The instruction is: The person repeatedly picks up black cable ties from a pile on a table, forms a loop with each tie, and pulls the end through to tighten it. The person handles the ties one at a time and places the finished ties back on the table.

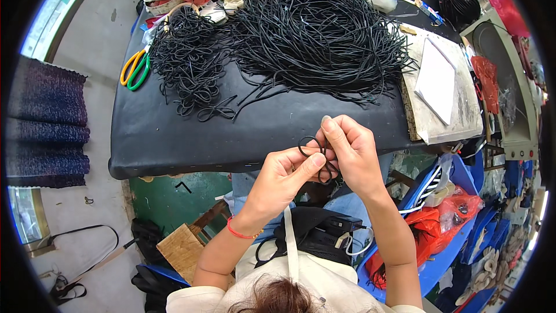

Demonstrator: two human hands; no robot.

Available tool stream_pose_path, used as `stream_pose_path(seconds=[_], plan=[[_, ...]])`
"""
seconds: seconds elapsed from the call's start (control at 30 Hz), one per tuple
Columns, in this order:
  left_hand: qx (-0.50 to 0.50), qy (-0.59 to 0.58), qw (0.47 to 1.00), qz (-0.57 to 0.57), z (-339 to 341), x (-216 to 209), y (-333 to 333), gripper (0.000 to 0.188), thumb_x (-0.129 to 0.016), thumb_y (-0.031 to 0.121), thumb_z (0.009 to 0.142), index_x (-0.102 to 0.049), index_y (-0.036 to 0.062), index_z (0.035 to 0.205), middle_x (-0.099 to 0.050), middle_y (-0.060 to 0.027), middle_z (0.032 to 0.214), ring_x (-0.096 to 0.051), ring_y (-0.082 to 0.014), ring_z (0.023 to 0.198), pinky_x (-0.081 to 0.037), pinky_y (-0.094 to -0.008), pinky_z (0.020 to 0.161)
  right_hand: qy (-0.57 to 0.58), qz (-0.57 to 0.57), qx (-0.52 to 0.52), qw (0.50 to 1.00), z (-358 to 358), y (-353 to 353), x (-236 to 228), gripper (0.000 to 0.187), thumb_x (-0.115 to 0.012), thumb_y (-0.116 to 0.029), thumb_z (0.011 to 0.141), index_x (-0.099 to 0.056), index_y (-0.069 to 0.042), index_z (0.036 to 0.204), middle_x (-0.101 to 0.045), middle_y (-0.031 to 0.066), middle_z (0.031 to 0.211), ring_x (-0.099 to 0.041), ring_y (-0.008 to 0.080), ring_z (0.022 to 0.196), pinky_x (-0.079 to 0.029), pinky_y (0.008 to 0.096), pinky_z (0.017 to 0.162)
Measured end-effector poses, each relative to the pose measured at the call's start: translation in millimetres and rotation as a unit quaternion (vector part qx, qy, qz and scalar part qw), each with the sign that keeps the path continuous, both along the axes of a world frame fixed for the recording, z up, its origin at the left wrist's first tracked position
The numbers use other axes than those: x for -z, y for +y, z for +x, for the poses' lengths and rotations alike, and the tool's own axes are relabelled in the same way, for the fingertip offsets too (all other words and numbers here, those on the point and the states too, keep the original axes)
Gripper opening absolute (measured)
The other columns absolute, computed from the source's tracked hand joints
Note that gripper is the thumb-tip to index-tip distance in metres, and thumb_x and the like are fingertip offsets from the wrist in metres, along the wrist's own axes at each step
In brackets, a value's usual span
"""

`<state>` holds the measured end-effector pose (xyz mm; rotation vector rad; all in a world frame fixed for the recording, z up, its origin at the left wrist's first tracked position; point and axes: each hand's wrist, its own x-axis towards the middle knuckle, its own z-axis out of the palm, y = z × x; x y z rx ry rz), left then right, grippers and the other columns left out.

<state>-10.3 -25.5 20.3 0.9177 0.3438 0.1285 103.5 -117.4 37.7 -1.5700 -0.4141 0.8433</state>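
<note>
Right by the table's [174, 145] near edge, left hand [282, 175] and right hand [356, 149] are both pinched closed on a thin black cord [323, 149], which kinda loops out above and below the fingertips.

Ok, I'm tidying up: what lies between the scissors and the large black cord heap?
Head view: a smaller heap of looped black cords lies between them.

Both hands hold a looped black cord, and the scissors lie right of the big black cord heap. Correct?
Not quite: the head view shows the scissors left of the big black cord heap. The left hand and right hand do hold a looped black cord.
</note>
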Motion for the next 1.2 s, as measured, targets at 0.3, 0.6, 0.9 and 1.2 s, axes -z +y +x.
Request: stream_pose_path(seconds=[0.3, 0.6, 0.9, 1.2], plan=[[-0.176, -0.027, 0.979, -0.1, 13, 9, -1, 0.02, -0.056, 0.012, 0.089, -0.058, 0.0001, 0.104, -0.063, -0.0076, 0.092, -0.06, -0.0106, 0.081, -0.052, -0.0243, 0.075, 0.0, 0.064, -0.003, 0.998, -9, -22, 5, 0.027, -0.06, -0.011, 0.086, -0.054, 0.002, 0.109, -0.062, 0.0065, 0.093, -0.058, 0.0092, 0.083, -0.046, 0.0218, 0.07], [-0.175, -0.001, 0.982, 0.076, 11, 7, -10, 0.016, -0.062, 0.007, 0.084, -0.06, -0.0036, 0.096, -0.065, -0.0109, 0.083, -0.064, -0.0133, 0.069, -0.055, -0.0252, 0.068, -0.033, 0.099, -0.008, 0.995, -8, -24, 6, 0.011, -0.057, -0.005, 0.087, -0.06, 0.003, 0.094, -0.059, 0.0014, 0.083, -0.054, 0.0052, 0.075, -0.045, 0.0196, 0.067], [-0.2, 0.003, 0.977, 0.072, 12, 9, -14, 0.016, -0.062, 0.008, 0.085, -0.059, -0.0037, 0.095, -0.065, -0.0089, 0.081, -0.062, -0.0108, 0.068, -0.053, -0.0225, 0.063, -0.039, 0.108, -0.02, 0.993, -8, -25, 10, 0.014, -0.054, -0.002, 0.087, -0.059, 0.005, 0.098, -0.058, 0.0021, 0.086, -0.054, 0.0057, 0.077, -0.044, 0.0196, 0.067], [-0.188, -0.01, 0.981, 0.055, 13, 10, -14, 0.021, -0.059, 0.009, 0.087, -0.059, -0.0037, 0.104, -0.064, -0.0085, 0.084, -0.062, -0.0114, 0.074, -0.052, -0.0236, 0.069, 0.043, 0.095, 0.001, 0.995, 1, -28, 10, 0.02, -0.056, -0.013, 0.089, -0.06, 0.001, 0.103, -0.059, -0.0006, 0.085, -0.051, 0.0033, 0.076, -0.042, 0.0178, 0.066]])
